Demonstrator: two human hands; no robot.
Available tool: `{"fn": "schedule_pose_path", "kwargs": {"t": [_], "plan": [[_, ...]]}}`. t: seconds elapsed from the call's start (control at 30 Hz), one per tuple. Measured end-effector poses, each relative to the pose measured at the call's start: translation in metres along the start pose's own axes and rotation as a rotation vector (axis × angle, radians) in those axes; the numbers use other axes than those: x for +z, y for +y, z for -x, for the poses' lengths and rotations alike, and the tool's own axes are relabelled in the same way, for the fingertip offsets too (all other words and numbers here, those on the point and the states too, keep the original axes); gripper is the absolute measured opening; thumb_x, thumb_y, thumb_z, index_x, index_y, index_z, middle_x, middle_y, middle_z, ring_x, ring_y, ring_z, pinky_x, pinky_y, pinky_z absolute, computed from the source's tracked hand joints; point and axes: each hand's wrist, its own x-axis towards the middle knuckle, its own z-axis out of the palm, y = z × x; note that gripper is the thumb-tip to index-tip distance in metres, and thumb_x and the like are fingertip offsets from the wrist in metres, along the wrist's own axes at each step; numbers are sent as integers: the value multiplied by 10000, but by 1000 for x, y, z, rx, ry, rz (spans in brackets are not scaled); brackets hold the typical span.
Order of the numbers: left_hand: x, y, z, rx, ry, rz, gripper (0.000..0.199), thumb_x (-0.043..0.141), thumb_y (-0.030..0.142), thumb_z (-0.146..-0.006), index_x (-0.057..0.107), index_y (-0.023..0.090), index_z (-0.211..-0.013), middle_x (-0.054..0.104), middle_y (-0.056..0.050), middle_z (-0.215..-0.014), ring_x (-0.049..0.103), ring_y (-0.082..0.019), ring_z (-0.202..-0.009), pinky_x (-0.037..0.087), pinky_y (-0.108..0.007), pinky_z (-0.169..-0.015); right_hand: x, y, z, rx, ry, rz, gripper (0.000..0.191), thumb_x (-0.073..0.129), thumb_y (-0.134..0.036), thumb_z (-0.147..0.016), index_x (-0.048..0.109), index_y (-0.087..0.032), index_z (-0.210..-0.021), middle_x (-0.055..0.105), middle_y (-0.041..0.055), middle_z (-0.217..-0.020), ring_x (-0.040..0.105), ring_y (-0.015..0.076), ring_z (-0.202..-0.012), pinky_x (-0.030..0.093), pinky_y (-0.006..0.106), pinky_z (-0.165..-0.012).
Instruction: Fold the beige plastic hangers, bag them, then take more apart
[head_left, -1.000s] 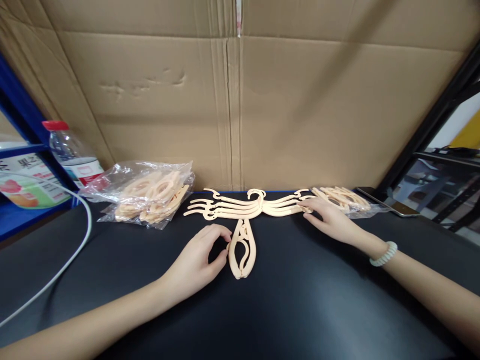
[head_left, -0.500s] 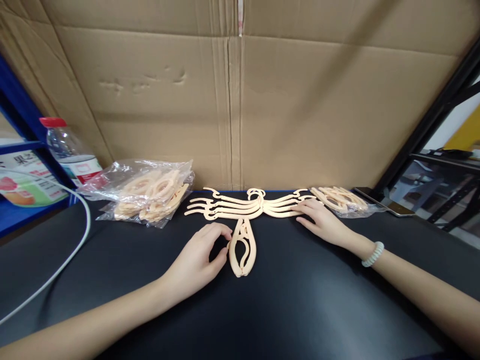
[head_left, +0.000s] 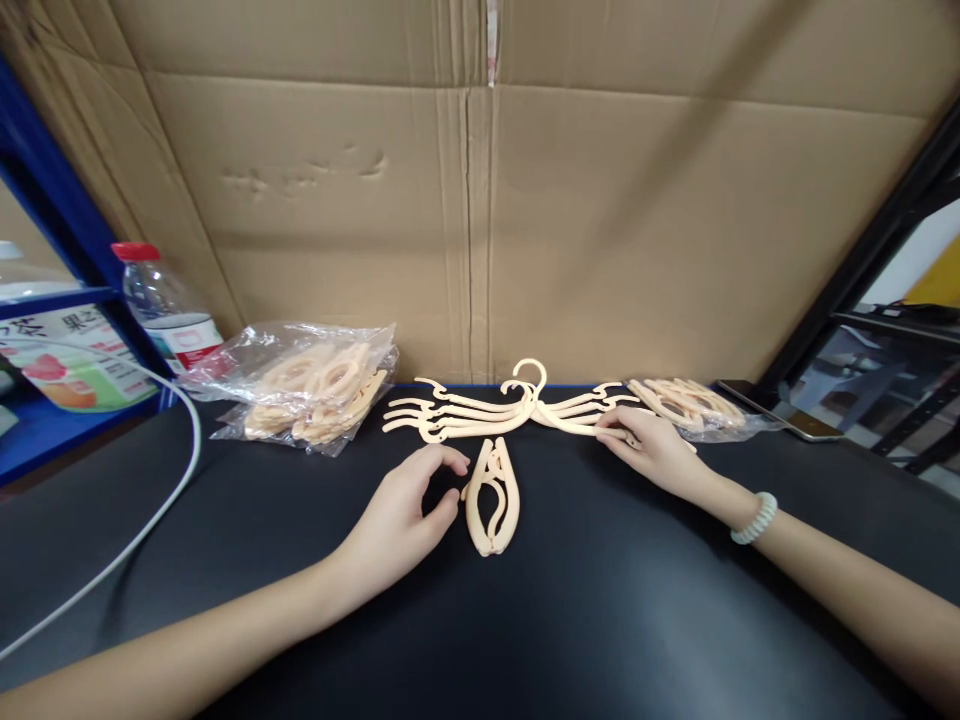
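A folded cream hanger point(head_left: 509, 510) lies on the black table, with my left hand point(head_left: 412, 500) just left of it, fingers curved apart and holding nothing. Behind it, several unfolded cream hangers point(head_left: 480, 428) lie overlapped in a row, their arms spread left and right. The front one's hook stands raised at the middle. My right hand point(head_left: 652, 450) pinches the right end of this front hanger between thumb and fingers; a pale bracelet circles that wrist.
Clear bags of folded hangers point(head_left: 315, 385) lie at the left and another bag point(head_left: 694, 405) at the right, beside a phone point(head_left: 810, 427). A bottle point(head_left: 169, 310), white cable point(head_left: 169, 470) and cardboard wall point(head_left: 337, 200) border the black table point(head_left: 540, 640).
My right hand has closed on the front unfolded hanger's end, and that hanger's hook has risen. My left hand has come slightly away from the folded hanger. The view has shifted slightly.
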Motion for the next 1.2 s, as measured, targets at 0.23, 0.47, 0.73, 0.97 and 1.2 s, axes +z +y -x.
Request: {"fn": "schedule_pose_path", "kwargs": {"t": [0.23,0.47,0.73,0.97,1.2], "plan": [[2,-2,-1,-168,106,245,141,525,233,-789,579,197,-914,633,-66,-995,598,-249,-1022,424,-476,-982,-5,-12,-1,17,236,57,117,520,-306,-938,576,-203,-939,661,49,-829,611,183,-699,483,295,-609],[2,-3,-3,-339,314,493,517,630,340,-754,421,236,-1216,463,-103,-1335,541,-262,-1144,460,-446,-969,-7,-20,0,-50,312,81,172,527,-227,-932,601,-205,-1086,692,72,-958,655,197,-810,527,312,-685],[4,2,1,-251,225,506,682,612,339,-811,336,270,-1431,444,-82,-1423,521,-244,-1197,428,-399,-1039,-4,-32,3,-245,240,133,194,518,-170,-938,600,-215,-1109,695,71,-1000,659,209,-917,534,353,-829],[0,7,1,-186,106,381,515,570,351,-875,468,234,-1366,639,-65,-1158,630,-201,-983,499,-350,-931,-2,-43,5,-242,245,101,250,501,-178,-946,599,-246,-1166,695,72,-1023,661,222,-928,537,382,-833],[-2,3,-2,-181,116,384,286,522,369,-918,577,181,-1126,614,3,-763,566,-138,-624,482,-280,-662,-11,-43,4,-240,258,377,165,550,-240,-941,647,-245,-1073,721,57,-902,608,253,-835,479,433,-783]]}}
